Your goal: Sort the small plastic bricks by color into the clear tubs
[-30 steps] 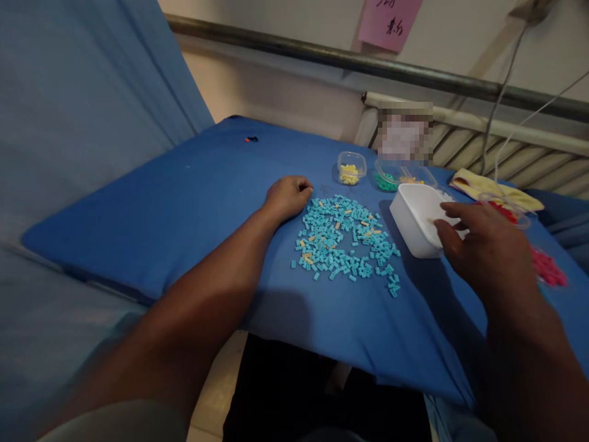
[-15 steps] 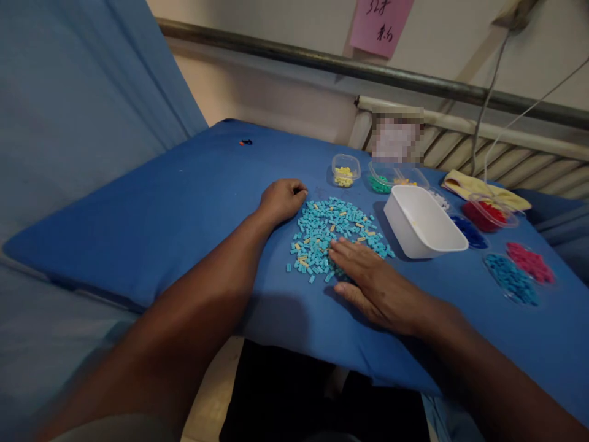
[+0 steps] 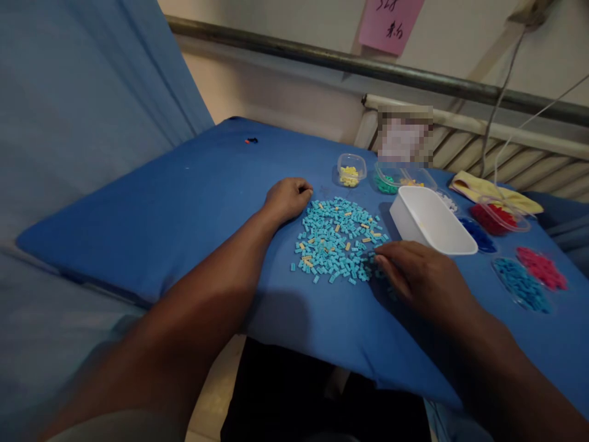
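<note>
A spread pile of small turquoise toy bricks [image 3: 334, 245] lies on the blue-covered table, with cream bricks [image 3: 337, 228] scattered among them. My left hand [image 3: 289, 197] rests curled at the pile's upper left edge, fingers closed; whatever they hold, if anything, is hidden. Over the right edge of the pile is my right hand [image 3: 414, 270], its fingers drawn together with the thumb beneath. Its fingertips are near some shaded bricks, and I cannot make out what is between them. Just beyond this hand stands a white plastic tub [image 3: 405, 216], tilted in view.
Clear tubs hold yellow pieces [image 3: 350, 177], green pieces [image 3: 385, 183] and red pieces [image 3: 494, 218]. To the right lie trays of blue pieces [image 3: 478, 234], teal pieces [image 3: 524, 285] and pink pieces [image 3: 543, 268]. A yellow cloth [image 3: 499, 190] lies near the radiator [image 3: 460, 135]. A small black-and-orange object [image 3: 251, 141] sits far left.
My right hand has moved right from the middle of the pile, and its flat fingers have drawn together. More bricks now show where it lay. My left hand stays in place.
</note>
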A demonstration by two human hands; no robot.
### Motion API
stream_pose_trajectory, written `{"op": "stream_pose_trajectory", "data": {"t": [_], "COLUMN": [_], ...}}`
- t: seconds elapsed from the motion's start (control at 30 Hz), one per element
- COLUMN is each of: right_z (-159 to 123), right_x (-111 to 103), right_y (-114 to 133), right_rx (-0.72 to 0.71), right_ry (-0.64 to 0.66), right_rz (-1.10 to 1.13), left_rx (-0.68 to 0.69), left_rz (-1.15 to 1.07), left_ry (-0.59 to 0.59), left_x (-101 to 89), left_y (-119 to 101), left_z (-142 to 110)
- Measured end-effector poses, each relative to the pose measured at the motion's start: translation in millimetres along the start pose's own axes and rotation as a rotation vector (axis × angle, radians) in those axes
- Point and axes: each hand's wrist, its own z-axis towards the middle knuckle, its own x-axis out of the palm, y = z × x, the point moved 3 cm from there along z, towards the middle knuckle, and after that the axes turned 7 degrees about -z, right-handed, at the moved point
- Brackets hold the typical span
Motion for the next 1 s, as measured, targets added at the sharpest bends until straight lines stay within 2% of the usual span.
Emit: {"op": "stream_pose_trajectory", "data": {"t": [0.1, 0.27, 0.37, 0.57, 0.73, 0.87, 1.0], "right_z": [15, 39, 41, 39, 54, 67, 71], "right_x": [11, 30, 30, 25, 13, 21, 26], "right_y": [-4, -9, -12, -15, -1, 15, 17], "right_rx": [0.025, 0.021, 0.055, 0.060, 0.065, -0.009, 0.011], "right_ry": [-0.049, 0.095, 0.113, 0.137, 0.051, 0.132, 0.195], "right_rz": [-0.019, -0.129, -0.168, -0.104, 0.033, 0.103, 0.093], "left_rx": [0.000, -0.004, -0.002, -0.014, 0.004, -0.004, 0.010], "left_rz": [0.003, 0.021, 0.019, 0.016, 0.001, 0.006, 0.004], "left_ry": [-0.001, 0.001, 0.004, -0.001, -0.011, -0.007, -0.001], "left_x": [-0.2, -1.0, -0.8, 0.1, 0.5, 0.4, 1.2], "left_y": [0, -1, -2, -1, -1, -1, -1], "left_z": [1, 0, -1, 0, -1, -2, -1]}}
